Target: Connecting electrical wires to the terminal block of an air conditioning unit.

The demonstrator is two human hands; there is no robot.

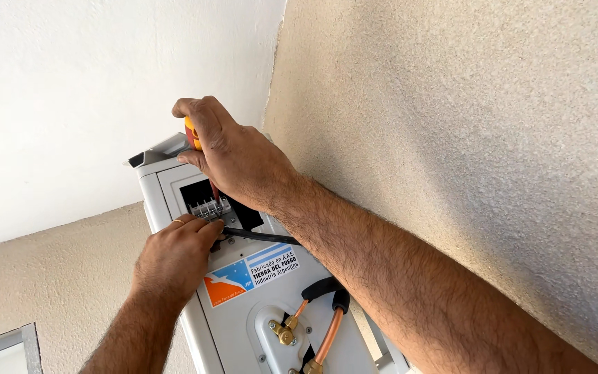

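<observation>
My right hand (233, 156) is closed around a screwdriver with a red and yellow handle (191, 134), its shaft pointing down into the terminal block (210, 207) of a white outdoor air-conditioner unit (243, 312) mounted high on the wall. Just below the terminal block, my left hand (174, 256), which wears a ring, pinches a black cable (261, 237) where it enters the terminals. The screwdriver tip is hidden behind my right hand.
Two copper pipes (330, 336) with brass valves (285, 334) and black insulation come out of the unit's lower side. An orange, blue and white sticker (250, 273) sits above them. A rough beige wall (486, 138) is at right, a white ceiling (70, 90) above, a window corner (1, 350) lower left.
</observation>
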